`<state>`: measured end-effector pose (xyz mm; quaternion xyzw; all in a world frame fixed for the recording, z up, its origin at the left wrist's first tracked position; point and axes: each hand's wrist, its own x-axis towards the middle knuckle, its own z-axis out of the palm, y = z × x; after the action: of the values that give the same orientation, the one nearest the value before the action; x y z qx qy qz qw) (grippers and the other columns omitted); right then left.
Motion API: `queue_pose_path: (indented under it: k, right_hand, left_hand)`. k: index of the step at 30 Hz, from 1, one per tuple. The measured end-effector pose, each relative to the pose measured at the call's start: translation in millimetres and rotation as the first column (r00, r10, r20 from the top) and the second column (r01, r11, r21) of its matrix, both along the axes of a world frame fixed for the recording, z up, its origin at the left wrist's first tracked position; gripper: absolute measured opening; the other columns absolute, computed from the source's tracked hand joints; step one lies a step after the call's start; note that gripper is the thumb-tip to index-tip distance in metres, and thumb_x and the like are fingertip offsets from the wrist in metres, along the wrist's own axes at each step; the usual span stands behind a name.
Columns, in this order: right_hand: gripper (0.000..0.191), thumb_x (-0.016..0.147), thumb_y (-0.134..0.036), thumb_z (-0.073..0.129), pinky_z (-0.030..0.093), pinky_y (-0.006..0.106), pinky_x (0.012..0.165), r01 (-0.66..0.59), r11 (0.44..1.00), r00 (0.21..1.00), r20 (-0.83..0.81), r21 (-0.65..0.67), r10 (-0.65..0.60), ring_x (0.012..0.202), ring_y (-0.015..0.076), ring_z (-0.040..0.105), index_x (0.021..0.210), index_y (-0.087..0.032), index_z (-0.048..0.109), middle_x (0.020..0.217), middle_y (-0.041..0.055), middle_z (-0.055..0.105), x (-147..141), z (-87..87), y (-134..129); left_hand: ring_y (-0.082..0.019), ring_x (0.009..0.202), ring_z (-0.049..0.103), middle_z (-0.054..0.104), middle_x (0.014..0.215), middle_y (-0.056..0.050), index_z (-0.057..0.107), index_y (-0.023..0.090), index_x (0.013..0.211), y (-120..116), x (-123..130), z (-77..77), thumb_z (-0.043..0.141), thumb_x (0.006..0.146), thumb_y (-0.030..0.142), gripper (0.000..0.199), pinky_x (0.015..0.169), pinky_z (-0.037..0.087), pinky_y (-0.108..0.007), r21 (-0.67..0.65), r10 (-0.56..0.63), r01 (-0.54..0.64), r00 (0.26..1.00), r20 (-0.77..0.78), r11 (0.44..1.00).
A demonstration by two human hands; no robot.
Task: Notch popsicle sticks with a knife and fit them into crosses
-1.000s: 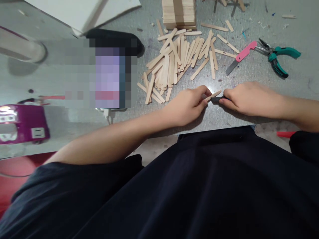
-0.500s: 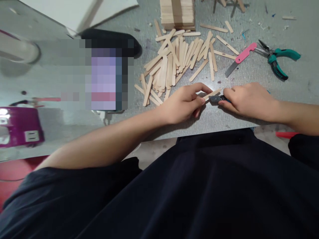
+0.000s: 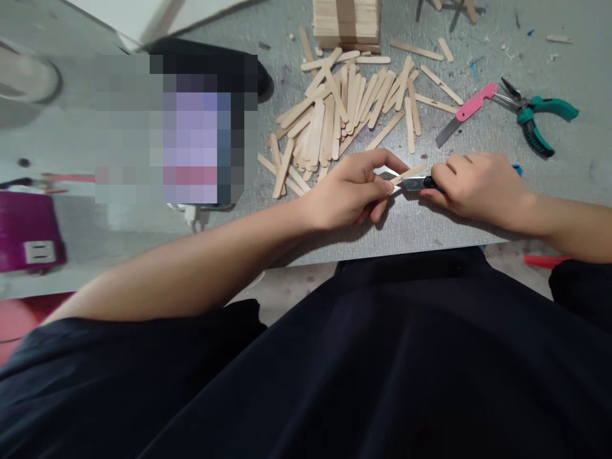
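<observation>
My left hand point(image 3: 351, 191) pinches a wooden craft stick point(image 3: 415, 170) between thumb and fingers, its free end pointing right. My right hand point(image 3: 485, 188) is wrapped round a utility knife point(image 3: 415, 184) with the blade facing left. That blade meets the stick close to my left fingertips; how deep it cuts, I cannot tell. Most of the knife's handle is hidden in my palm, with a blue end showing behind the hand. Beyond my hands lies a loose heap of craft sticks point(image 3: 329, 121).
A banded block of sticks point(image 3: 347, 25) stands behind the heap. To the right lie a pink folding saw point(image 3: 475, 105) and teal-handled pliers point(image 3: 530, 118). A blurred-out screen point(image 3: 196, 140) and a purple box point(image 3: 29, 229) are on the left. The table's front edge runs below my hands.
The knife blade has turned slightly and now shows more of its shiny side against the stick. Both hands keep their grips. The camera view has shifted a little.
</observation>
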<state>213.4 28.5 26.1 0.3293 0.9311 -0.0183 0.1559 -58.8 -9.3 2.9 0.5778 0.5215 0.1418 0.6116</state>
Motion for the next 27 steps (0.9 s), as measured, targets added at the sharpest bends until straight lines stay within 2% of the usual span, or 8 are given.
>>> queue_pose_path:
  k: [8,13,16,20,23,27]
  right_hand:
    - [0.101,0.123,-0.075,0.002,0.017,0.043,0.07,-0.062,0.982,0.994,-0.078,0.176,0.077,0.078,0.0277,0.06,0.124,-0.015,0.083,0.1,0.0187,0.081,8.0,-19.6,5.5]
    - [0.097,0.123,-0.075,0.008,0.02,0.043,0.074,-0.034,0.995,0.999,0.003,0.093,0.034,0.086,0.0287,0.063,0.133,-0.014,0.082,0.109,0.0213,0.082,4.2,-6.7,8.9]
    - [0.098,0.122,-0.079,0.01,0.022,0.043,0.074,0.02,0.998,1.0,-0.003,0.055,-0.02,0.086,0.0288,0.062,0.132,-0.014,0.083,0.111,0.0222,0.083,5.4,-0.7,11.0]
    - [0.095,0.122,-0.079,0.014,0.019,0.042,0.07,0.012,0.997,0.998,-0.068,0.078,-0.007,0.08,0.0266,0.061,0.125,-0.015,0.084,0.102,0.0188,0.082,11.8,-5.5,11.1]
    - [0.09,0.122,-0.078,0.017,0.018,0.041,0.07,0.01,1.0,0.995,-0.097,0.024,-0.007,0.078,0.0265,0.061,0.125,-0.016,0.083,0.101,0.0176,0.082,13.4,-10.0,8.9]
    - [0.089,0.122,-0.076,0.017,0.017,0.041,0.068,0.028,1.0,0.998,-0.063,-0.006,-0.029,0.079,0.0275,0.064,0.128,-0.015,0.082,0.102,0.0185,0.083,10.1,-8.7,6.7]
  left_hand:
    - [-0.017,0.042,0.05,0.059,0.054,0.003,0.069,0.024,0.135,3.2,-4.0,-9.6,0.064,0.107,0.036,0.031,0.045,0.038,-0.032,0.031,-0.032,0.027,0.98,0.198,0.999]
    - [-0.018,0.043,0.048,0.055,0.051,0.003,0.075,0.024,0.124,4.0,-4.6,-12.6,0.063,0.106,0.032,0.023,0.051,0.049,-0.034,0.022,-0.005,-0.001,0.969,0.247,1.0]
    - [-0.017,0.044,0.047,0.055,0.053,0.003,0.074,0.025,0.118,3.1,-3.7,-14.8,0.066,0.105,0.03,0.016,0.051,0.046,-0.034,0.008,0.034,-0.038,0.965,0.258,0.999]
    - [-0.017,0.047,0.05,0.061,0.06,0.0,0.075,0.025,0.124,0.9,-2.6,-17.4,0.063,0.11,0.034,0.02,0.049,0.042,-0.033,0.047,0.049,-0.061,0.971,0.236,0.997]
    - [-0.018,0.049,0.055,0.061,0.061,0.0,0.074,0.025,0.128,-0.3,-1.8,-18.5,0.061,0.111,0.033,0.023,0.051,0.042,-0.032,0.068,0.05,-0.065,0.979,0.195,0.996]
    - [-0.019,0.05,0.058,0.058,0.057,0.002,0.071,0.026,0.126,-2.5,0.9,-20.7,0.06,0.11,0.031,0.021,0.053,0.047,-0.033,0.095,0.066,-0.087,0.977,0.203,0.992]
